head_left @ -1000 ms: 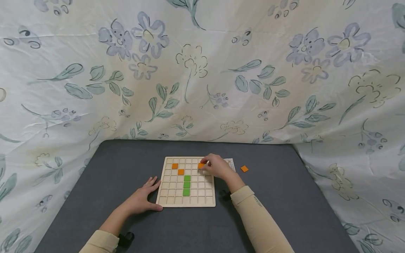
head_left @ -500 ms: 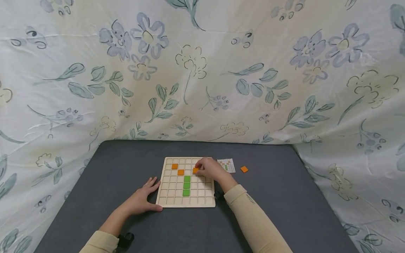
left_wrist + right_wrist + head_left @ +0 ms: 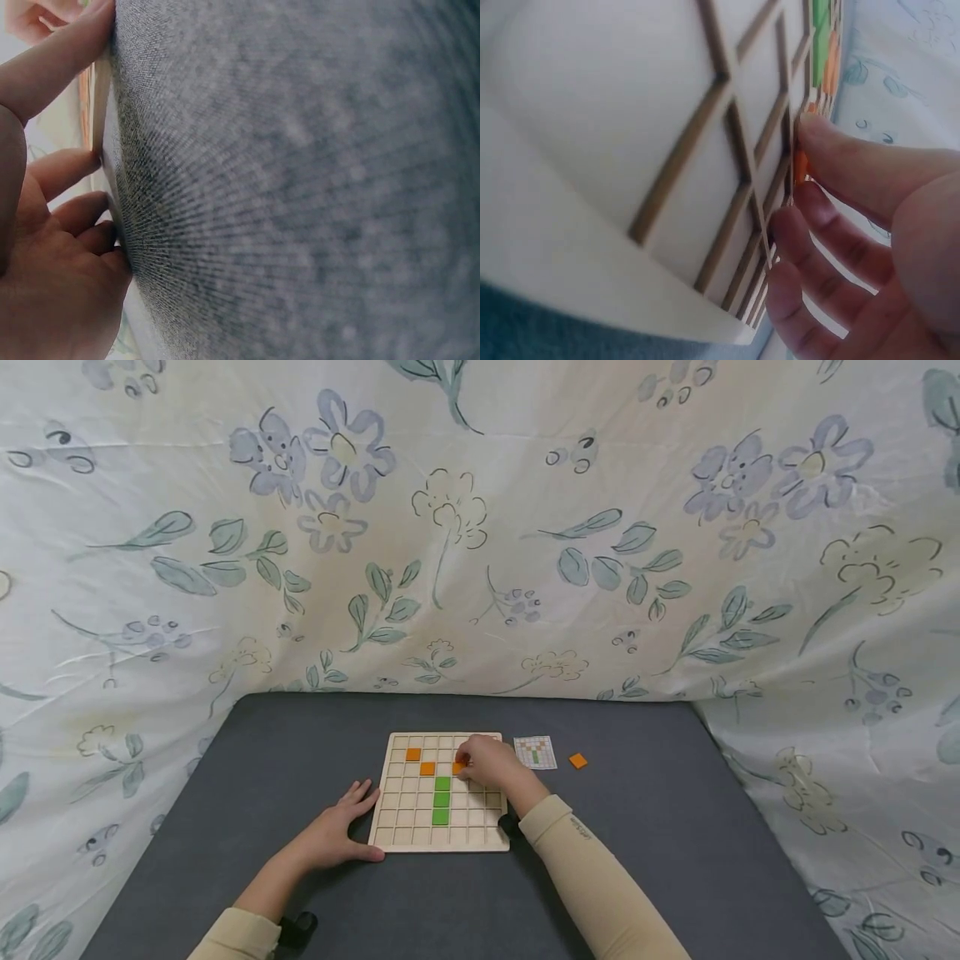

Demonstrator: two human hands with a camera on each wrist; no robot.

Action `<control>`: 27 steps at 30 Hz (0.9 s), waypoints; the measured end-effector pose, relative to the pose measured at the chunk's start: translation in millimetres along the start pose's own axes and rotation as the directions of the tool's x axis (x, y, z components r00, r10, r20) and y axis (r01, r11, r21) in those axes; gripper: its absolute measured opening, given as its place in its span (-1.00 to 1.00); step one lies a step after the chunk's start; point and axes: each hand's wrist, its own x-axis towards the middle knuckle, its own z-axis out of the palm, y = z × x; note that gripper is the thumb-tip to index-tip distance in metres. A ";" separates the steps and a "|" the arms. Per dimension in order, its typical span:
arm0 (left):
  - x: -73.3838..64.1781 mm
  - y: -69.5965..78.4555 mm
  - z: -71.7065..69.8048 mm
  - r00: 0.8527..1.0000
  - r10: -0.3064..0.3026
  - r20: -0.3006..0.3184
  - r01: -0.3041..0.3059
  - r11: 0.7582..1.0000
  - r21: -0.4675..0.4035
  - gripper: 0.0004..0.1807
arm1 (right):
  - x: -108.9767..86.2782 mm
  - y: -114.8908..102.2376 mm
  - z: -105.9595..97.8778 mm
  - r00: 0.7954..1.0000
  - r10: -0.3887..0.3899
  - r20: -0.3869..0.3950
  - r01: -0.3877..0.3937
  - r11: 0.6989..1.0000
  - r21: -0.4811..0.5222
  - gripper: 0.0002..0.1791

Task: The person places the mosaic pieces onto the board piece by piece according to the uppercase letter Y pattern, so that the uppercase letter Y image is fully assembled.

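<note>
A pale wooden grid board (image 3: 480, 837) lies flat on the table. My right hand (image 3: 491, 763) is over its upper right part, pinching an orange square tile (image 3: 458, 768) between thumb and fingers. In the right wrist view, that tile (image 3: 801, 166) is at the grid, partly hidden by the thumb (image 3: 855, 161). My left hand (image 3: 333, 833) touches the board's left edge with spread fingers, its thumb at the near left corner. Three green tiles (image 3: 442, 800) form a column on the board. Two orange tiles, one upper (image 3: 413, 754) and one lower (image 3: 427, 768), sit diagonally to their upper left.
Right of the board lies a small printed pattern card (image 3: 534, 752). Beyond it is a loose orange tile (image 3: 577, 761) on the dark grey table (image 3: 637, 827). A flowered cloth (image 3: 480, 635) hangs behind and at the sides.
My right hand has moved left and slightly toward me over the board with the orange tile, uncovering the pattern card. The left hand has stayed at the board's edge.
</note>
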 end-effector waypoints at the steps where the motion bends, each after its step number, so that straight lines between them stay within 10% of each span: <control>1: -0.4 0.2 0.0 1.000 0.000 0.000 0.000 1.000 -0.003 0.24 | 0.2 -1.0 0.3 1.000 0.000 0.001 0.000 1.000 -0.008 -0.73; 16: -3.3 0.5 2.0 1.000 -0.002 -0.003 0.002 1.000 -0.005 0.23 | -16.0 11.9 -12.6 0.999 0.021 -0.044 -0.008 0.960 0.280 -0.52; 27: -2.5 0.0 5.2 1.000 -0.023 0.006 0.023 1.000 0.006 0.24 | -42.3 32.8 -29.3 0.988 0.055 -0.143 -0.009 0.953 0.302 -0.52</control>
